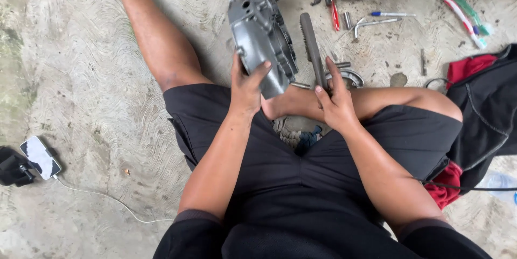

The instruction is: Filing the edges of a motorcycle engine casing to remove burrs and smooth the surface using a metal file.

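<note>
Fingers of your left hand (pixel 246 84) are wrapped round the lower edge of the grey engine cover (pixel 262 38), thumb across its face, holding it up tilted over your shins. Your right hand (pixel 335 102) sits just right of the cover, closed on the lower end of a long grey file (pixel 313 49), forefinger laid up along it; the file stands nearly upright beside the cover, near it but seemingly not touching. By my reading you are between strokes, checking the cover's edge before dressing it, though the face being worked is turned from view. The next move calls for a firm, steady left grip so the casting does not twist, and the file laid flat on the edge rather than rocked. Behind the file, on the concrete, lies a round metal part (pixel 350 78). Farther right of the cover are a red-handled tool (pixel 334 16), a bent metal wrench (pixel 371 23), a pen (pixel 392 14) and two toothbrushes (pixel 466 14). Well left of the cover, a phone (pixel 40 156) lies on its white cable.
</note>
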